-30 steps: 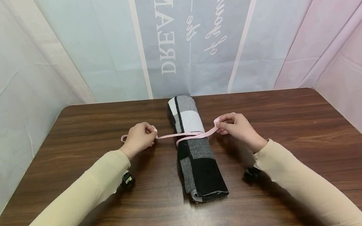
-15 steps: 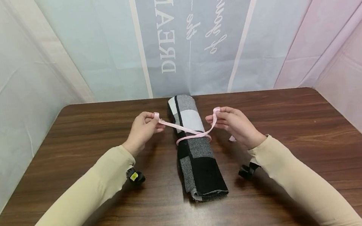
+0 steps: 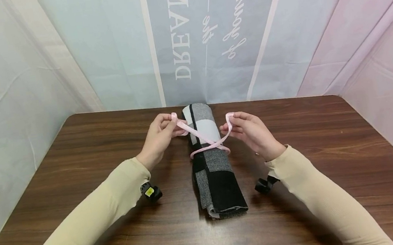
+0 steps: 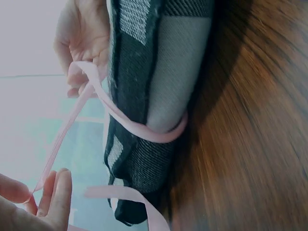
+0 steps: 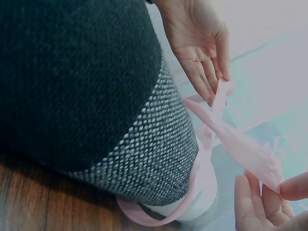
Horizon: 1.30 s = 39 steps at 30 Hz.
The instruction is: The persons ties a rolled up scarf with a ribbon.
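A rolled black, grey and white checked cloth (image 3: 224,189), perhaps a scarf or blanket, lies lengthwise on the table. Around its middle runs a pink ribbon (image 3: 198,134), whose two ends cross on top of the roll. My left hand (image 3: 157,139), left of the roll, pinches one end between thumb and fingers. To the right, my right hand (image 3: 252,134) pinches the other end. Both hands are raised above the roll, and the ribbon stretches up to each. In the left wrist view a loose tail of ribbon (image 4: 130,193) hangs near the roll's far end.
The brown wooden table (image 3: 294,126) carries the roll. Printed cloth curtains (image 3: 115,46) stand behind it and at both sides. A black wrist camera (image 3: 151,191) hangs under the left sleeve, another black camera (image 3: 263,186) under the right.
Both hands have risen and moved closer together, the left one going right. The ribbon ends, low and spread wide before, now slope upward from the crossing. The roll has stayed put.
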Tool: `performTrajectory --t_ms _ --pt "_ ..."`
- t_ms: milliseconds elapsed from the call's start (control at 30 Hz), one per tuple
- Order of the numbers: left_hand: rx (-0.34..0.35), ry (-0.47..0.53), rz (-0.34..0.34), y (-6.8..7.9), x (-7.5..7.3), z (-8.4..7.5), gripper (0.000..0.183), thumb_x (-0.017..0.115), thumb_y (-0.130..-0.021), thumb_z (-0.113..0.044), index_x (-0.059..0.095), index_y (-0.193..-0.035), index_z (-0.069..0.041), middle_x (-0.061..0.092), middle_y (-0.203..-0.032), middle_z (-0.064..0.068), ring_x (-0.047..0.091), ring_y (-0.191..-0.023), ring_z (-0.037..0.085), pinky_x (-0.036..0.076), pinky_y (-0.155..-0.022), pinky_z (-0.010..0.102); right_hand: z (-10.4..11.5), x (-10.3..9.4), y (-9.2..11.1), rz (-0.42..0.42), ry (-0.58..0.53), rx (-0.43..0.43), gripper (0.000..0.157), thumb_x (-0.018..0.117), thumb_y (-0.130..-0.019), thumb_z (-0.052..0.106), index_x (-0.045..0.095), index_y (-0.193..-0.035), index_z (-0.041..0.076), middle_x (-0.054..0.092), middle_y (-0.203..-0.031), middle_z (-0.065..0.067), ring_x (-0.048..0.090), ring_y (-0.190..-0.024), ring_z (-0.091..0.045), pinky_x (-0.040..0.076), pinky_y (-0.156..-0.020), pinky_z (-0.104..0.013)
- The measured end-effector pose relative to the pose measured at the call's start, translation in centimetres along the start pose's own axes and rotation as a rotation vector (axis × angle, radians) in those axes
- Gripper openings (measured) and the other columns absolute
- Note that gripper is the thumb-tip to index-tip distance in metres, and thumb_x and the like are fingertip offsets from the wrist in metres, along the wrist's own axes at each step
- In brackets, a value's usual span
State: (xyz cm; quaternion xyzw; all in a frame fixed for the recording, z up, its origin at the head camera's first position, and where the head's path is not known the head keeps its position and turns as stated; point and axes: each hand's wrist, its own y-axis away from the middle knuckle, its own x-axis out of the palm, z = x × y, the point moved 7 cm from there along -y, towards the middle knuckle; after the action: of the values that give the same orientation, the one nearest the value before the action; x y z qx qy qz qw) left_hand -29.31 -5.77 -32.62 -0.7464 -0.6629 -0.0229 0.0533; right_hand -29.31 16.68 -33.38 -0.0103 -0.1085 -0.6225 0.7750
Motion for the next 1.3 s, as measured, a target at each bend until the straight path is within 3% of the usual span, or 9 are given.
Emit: performTrajectory --t_ms 133,367,533,733,833,1033,1100,1167,1300 --pt "-0.027 0.004 -0.003 0.0 0.4 0.0 0.010 0.045 -0.101 -0.010 0.047 -0.107 -0.003 0.058 -0.122 0.031 0.069 -0.081 0.011 0.055 -0.085 0.034 0.2 0.4 -0.1 0.007 -0.003 -0.018 0.016 0.047 -0.099 0.007 0.048 -0.114 0.001 0.065 -0.079 0.000 0.068 -0.084 -0.012 0.053 -0.086 -0.026" --pt "-0.007 0.004 0.017 -0.2 1.5 -0.3 0.015 0.042 -0.101 -0.005 0.045 -0.113 0.002 0.059 -0.119 0.030 0.066 -0.078 0.005 0.048 -0.097 0.045 0.6 1.3 -0.3 0.021 0.013 -0.032 0.018 0.048 -0.099 0.008 0.048 -0.116 0.001 0.065 -0.076 0.001 0.068 -0.080 -0.012 0.054 -0.079 -0.024" --pt "-0.001 0.003 0.044 -0.1 2.3 -0.3 0.013 0.042 -0.102 -0.007 0.045 -0.112 0.000 0.060 -0.120 0.030 0.066 -0.079 0.006 0.049 -0.097 0.040 0.7 1.9 -0.5 0.029 0.016 -0.032 0.016 0.048 -0.099 0.008 0.049 -0.114 0.002 0.064 -0.076 0.000 0.068 -0.078 -0.011 0.055 -0.078 -0.025" --pt "0.010 0.024 0.067 -0.1 3.2 -0.4 0.015 0.042 -0.102 -0.006 0.046 -0.113 0.002 0.062 -0.116 0.030 0.066 -0.077 0.006 0.053 -0.083 0.027 0.9 2.3 -0.5 0.010 0.049 -0.027 0.012 0.050 -0.098 0.011 0.051 -0.109 0.005 0.059 -0.088 0.000 0.062 -0.072 -0.010 0.053 -0.071 -0.023" --pt "0.042 0.023 0.078 -0.1 3.6 -0.4 0.017 0.041 -0.101 -0.002 0.045 -0.114 0.007 0.061 -0.112 0.035 0.065 -0.074 0.006 0.056 -0.079 0.028 0.9 2.5 -0.6 0.007 0.083 -0.026 0.016 0.051 -0.098 0.011 0.052 -0.111 0.003 0.058 -0.093 0.000 0.059 -0.071 -0.009 0.051 -0.068 -0.022" --pt "0.067 -0.033 0.104 -0.1 4.0 -0.3 0.018 0.044 -0.099 -0.002 0.047 -0.115 0.008 0.066 -0.099 0.024 0.061 -0.068 0.006 0.054 -0.072 0.025 0.7 3.0 -0.6 0.037 0.122 -0.022 0.029 0.052 -0.098 0.014 0.050 -0.121 -0.003 0.059 -0.090 0.002 0.056 -0.072 -0.006 0.048 -0.065 -0.019" --pt "0.073 -0.067 0.120 -0.1 4.2 -0.3 0.021 0.045 -0.099 -0.003 0.048 -0.117 0.008 0.067 -0.096 0.020 0.060 -0.065 0.007 0.051 -0.063 0.021 0.6 3.3 -0.5 0.051 0.129 -0.016 0.032 0.052 -0.098 0.015 0.050 -0.123 -0.004 0.060 -0.088 0.002 0.054 -0.069 -0.005 0.046 -0.063 -0.018" --pt "0.085 -0.111 0.146 0.0 4.4 -0.3 0.024 0.046 -0.100 -0.004 0.049 -0.121 0.007 0.067 -0.097 0.020 0.058 -0.063 0.007 0.048 -0.056 0.020 0.5 3.5 -0.6 0.064 0.133 -0.009 0.033 0.052 -0.098 0.016 0.050 -0.124 -0.005 0.060 -0.086 0.003 0.052 -0.066 -0.005 0.045 -0.061 -0.017" --pt "0.123 -0.178 0.196 0.1 4.7 -0.5 0.029 0.047 -0.100 -0.007 0.051 -0.126 0.005 0.067 -0.102 0.025 0.056 -0.063 0.010 0.048 -0.058 0.025 0.3 3.8 -0.6 0.077 0.141 -0.003 0.032 0.052 -0.099 0.017 0.052 -0.123 -0.004 0.061 -0.083 0.004 0.048 -0.061 -0.005 0.042 -0.057 -0.017"
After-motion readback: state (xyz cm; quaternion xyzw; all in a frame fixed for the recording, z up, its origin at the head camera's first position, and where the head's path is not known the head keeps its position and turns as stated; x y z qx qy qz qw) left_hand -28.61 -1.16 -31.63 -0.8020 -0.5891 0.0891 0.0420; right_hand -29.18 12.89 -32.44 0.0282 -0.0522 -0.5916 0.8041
